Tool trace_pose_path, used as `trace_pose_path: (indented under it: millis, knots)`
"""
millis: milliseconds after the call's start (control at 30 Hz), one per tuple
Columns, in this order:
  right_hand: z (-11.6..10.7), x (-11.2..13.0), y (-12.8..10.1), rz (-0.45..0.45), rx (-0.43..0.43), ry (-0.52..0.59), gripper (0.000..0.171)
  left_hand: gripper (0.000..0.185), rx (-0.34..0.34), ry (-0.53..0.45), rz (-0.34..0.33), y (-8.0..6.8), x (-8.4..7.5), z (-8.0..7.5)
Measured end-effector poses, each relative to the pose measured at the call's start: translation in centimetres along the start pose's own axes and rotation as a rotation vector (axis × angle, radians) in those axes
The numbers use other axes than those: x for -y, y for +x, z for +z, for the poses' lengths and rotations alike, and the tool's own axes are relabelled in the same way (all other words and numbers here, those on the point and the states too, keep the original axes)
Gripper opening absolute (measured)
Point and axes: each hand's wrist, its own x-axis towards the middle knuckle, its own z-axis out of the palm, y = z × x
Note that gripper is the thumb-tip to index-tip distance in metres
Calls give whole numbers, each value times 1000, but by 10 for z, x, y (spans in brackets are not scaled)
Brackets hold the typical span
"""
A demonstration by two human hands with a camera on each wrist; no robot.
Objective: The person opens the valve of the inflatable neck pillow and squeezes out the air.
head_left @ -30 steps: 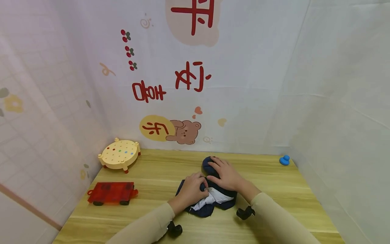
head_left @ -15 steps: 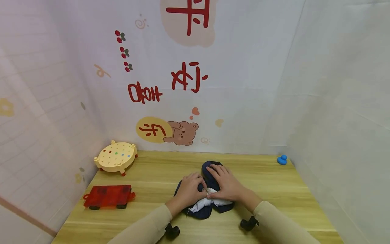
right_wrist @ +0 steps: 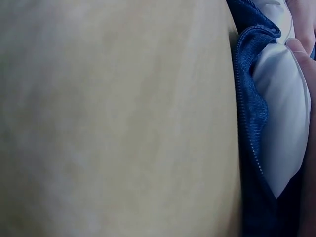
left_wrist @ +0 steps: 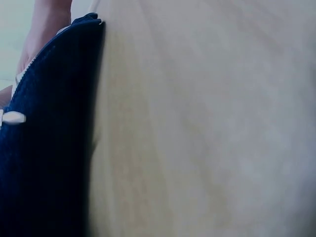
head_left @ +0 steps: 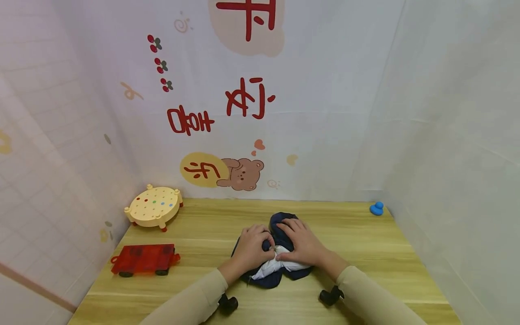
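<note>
A navy fabric cushion, possibly a neck pillow [head_left: 269,282], lies on the table between both hands. Its zipper [right_wrist: 239,74] gapes, and a white inner part [head_left: 268,269] bulges out of the opening. My left hand [head_left: 253,247] bends its fingers over the left side and pinches the cloth near the middle. Over the right lobe, my right hand [head_left: 304,244] spreads curved fingers on navy cloth while its thumb presses the white part. A pale zipper pull [left_wrist: 14,117] shows in the left wrist view. The hands hide much of the cushion's middle.
On the left of the wooden table [head_left: 211,216] stand a translucent red toy wagon [head_left: 144,258] and a round cream toy stand [head_left: 154,206] with short legs. A small blue knobbed piece [head_left: 377,209] sits at the far right corner. Printed cloth walls surround the table.
My right hand has drawn down and back from the cushion's far lobe, its thumb now on the white part. The left hand keeps its hold. The head view has shifted slightly.
</note>
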Motion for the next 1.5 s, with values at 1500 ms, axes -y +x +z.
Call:
trace_pose_path:
  millis: [1500]
  knots:
    - [5,-2,2,121,48,80,122,14,-17,-124,102,4,-1,-9]
